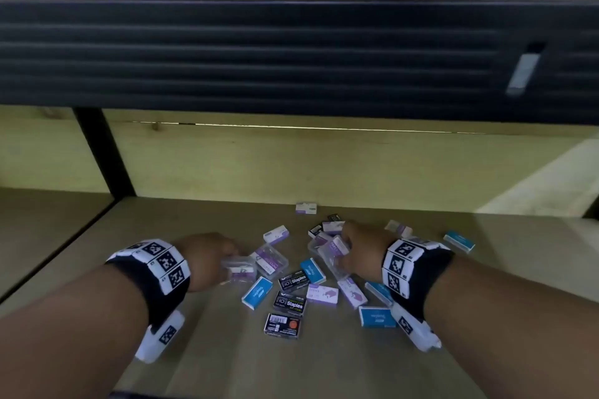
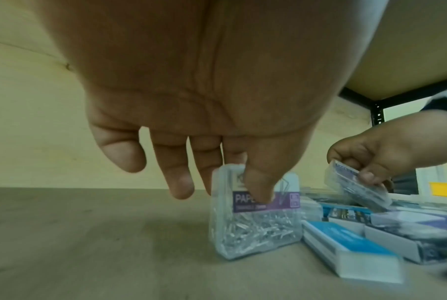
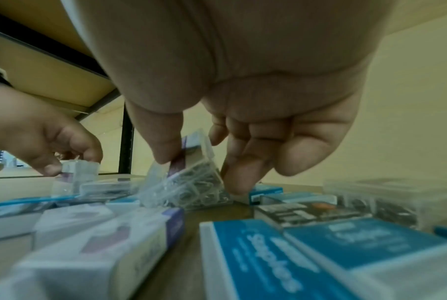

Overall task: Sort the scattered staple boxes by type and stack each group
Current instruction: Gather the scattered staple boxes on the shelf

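Small boxes lie scattered on a wooden shelf: blue staple boxes, black staple boxes and white-and-purple ones. My left hand pinches a clear paper-clip box with a purple label, held upright with its lower edge on the shelf. My right hand holds a second clear paper-clip box, tilted, just above the pile. Another clear box lies flat between the hands. In the left wrist view the right hand shows at the right.
The black beam of the shelf above hangs overhead. A black upright post stands at the back left. A pale wooden back wall closes the bay. Bare shelf lies left of the pile and toward the front edge.
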